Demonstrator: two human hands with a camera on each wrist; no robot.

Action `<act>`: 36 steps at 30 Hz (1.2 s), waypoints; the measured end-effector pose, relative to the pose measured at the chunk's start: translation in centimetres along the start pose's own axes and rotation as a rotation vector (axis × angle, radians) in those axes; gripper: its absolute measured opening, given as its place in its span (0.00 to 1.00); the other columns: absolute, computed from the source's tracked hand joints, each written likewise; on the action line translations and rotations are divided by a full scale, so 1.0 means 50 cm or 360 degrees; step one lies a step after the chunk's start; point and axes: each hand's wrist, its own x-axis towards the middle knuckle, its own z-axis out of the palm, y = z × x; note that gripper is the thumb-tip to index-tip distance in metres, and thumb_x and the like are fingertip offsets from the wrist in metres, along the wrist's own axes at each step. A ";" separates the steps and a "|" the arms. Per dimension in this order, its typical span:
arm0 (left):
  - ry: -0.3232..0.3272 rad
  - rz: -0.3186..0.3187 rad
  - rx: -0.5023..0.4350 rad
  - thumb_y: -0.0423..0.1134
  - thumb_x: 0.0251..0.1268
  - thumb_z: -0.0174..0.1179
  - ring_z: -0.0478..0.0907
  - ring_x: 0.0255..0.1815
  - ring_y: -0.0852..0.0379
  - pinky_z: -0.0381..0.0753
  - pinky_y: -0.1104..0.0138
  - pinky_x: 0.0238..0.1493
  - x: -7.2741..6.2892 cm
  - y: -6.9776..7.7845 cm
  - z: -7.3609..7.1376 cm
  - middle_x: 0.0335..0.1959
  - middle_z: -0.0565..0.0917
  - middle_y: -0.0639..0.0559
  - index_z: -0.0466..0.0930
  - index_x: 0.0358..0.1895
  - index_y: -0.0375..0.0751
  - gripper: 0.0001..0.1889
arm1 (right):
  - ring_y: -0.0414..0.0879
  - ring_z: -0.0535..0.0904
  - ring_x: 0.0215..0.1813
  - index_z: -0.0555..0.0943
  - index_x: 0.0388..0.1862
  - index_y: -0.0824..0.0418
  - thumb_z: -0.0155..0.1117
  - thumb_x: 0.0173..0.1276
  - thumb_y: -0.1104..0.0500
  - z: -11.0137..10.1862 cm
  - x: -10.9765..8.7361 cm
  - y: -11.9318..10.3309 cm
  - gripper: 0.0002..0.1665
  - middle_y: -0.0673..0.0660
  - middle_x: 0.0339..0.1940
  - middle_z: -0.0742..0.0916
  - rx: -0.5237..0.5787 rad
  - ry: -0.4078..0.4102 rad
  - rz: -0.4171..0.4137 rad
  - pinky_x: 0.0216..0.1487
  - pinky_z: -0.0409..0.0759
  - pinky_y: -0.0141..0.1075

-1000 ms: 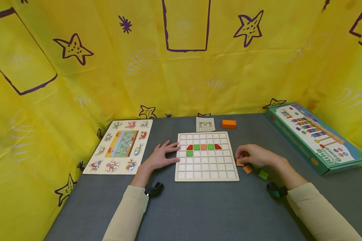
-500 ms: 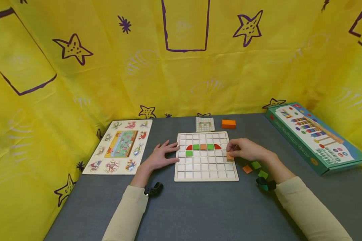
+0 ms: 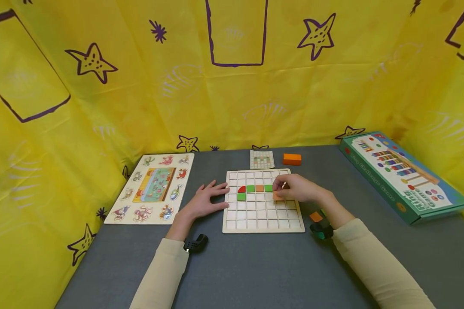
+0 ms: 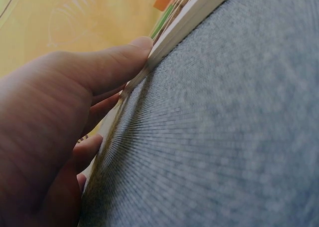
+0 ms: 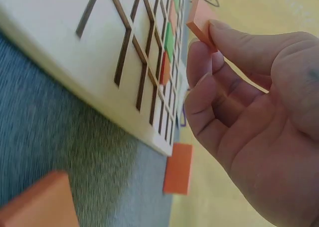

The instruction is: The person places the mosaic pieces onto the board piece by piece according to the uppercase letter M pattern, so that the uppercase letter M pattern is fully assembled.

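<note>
A pale wooden grid board [image 3: 241,215] lies flat on the grey table. My left hand [image 3: 206,201] has its fingers spread against the board's left edge; in the left wrist view the thumb [image 4: 119,62] touches its side. Between thumb and fingertips my right hand [image 3: 303,189] pinches a square orange tile [image 5: 201,20], above the right half of the board. In one row sit a red quarter-round piece [image 3: 242,189], a green tile [image 3: 250,189], an orange tile [image 3: 259,189] and another green tile [image 3: 268,188]. Below the red piece is a green tile [image 3: 241,197]. The right hand hides part of that row.
Loose by the right wrist lie an orange tile [image 3: 315,216] and a partly hidden green tile [image 3: 323,212]. Behind the board are a pattern card [image 3: 261,159] and an orange block [image 3: 291,159]. A sea-animal puzzle [image 3: 151,184] lies left, a game box [image 3: 404,178] right.
My right hand has picked up an orange tile from the table on the right and carried it leftward over the board. The left hand has stayed at the board's edge.
</note>
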 end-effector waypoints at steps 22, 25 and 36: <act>-0.0006 -0.0005 0.0014 0.51 0.67 0.67 0.46 0.81 0.40 0.36 0.41 0.75 0.003 -0.003 0.002 0.76 0.66 0.49 0.74 0.72 0.44 0.32 | 0.46 0.76 0.38 0.82 0.41 0.60 0.67 0.71 0.65 0.053 0.079 -0.064 0.03 0.50 0.36 0.83 0.0061 -0.0042 -0.0040 0.44 0.77 0.40; -0.0003 -0.0006 0.0024 0.51 0.67 0.67 0.46 0.81 0.41 0.37 0.41 0.75 0.004 -0.002 0.002 0.76 0.66 0.50 0.74 0.72 0.44 0.32 | 0.45 0.76 0.38 0.82 0.41 0.60 0.66 0.72 0.66 0.061 0.088 -0.067 0.03 0.50 0.35 0.83 0.0062 -0.0062 -0.0061 0.44 0.76 0.39; 0.0002 0.0000 0.0027 0.50 0.68 0.66 0.47 0.80 0.39 0.37 0.40 0.75 0.000 0.001 -0.001 0.76 0.67 0.49 0.74 0.72 0.43 0.31 | 0.45 0.76 0.39 0.82 0.43 0.60 0.64 0.73 0.65 0.095 0.120 -0.092 0.03 0.49 0.36 0.83 0.0016 -0.0126 -0.0073 0.45 0.76 0.37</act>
